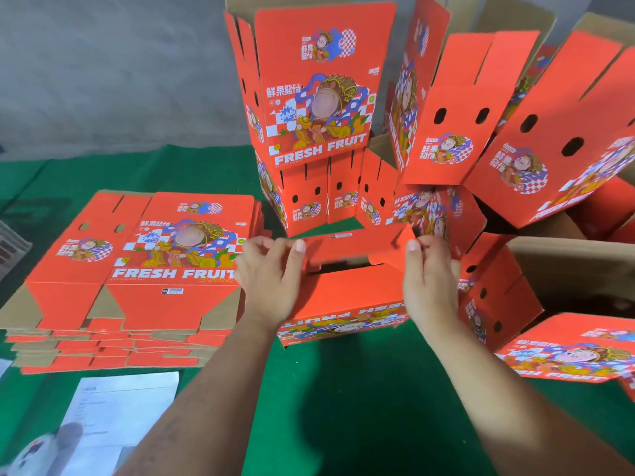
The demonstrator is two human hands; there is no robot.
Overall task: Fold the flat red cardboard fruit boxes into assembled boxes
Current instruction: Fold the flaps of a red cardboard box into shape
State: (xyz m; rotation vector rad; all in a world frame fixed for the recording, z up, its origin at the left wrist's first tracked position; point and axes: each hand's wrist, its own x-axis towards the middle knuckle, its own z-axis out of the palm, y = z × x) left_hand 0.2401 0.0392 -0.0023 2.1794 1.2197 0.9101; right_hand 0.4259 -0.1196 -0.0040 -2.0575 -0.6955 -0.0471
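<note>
On a green-covered table, seen from above through a head-worn camera, two bare forearms reach forward to a red cardboard fruit box standing at the middle, its printed side facing the viewer upside down. The left hand grips the box's left end, thumb pressing on a red top flap, and the right hand grips the right end, thumb and fingers pinching that same flap's far corner; the flap lies partly lowered over the box's dark opening. Just left of the hands sits a stack of flat boxes, printed side up with "FRESH FRUIT" lettering, brown cardboard edges showing along its near side. Directly behind the held box, blocking the far edge of the table, assembled boxes are piled on one another, one tall one upright on top and others leaning rightward. More red boxes crowd the right side, some tilted, beside a plain brown carton whose open inside is dark. Near the lower left corner lies a white printed sheet. A grey wall fills the upper left.
</note>
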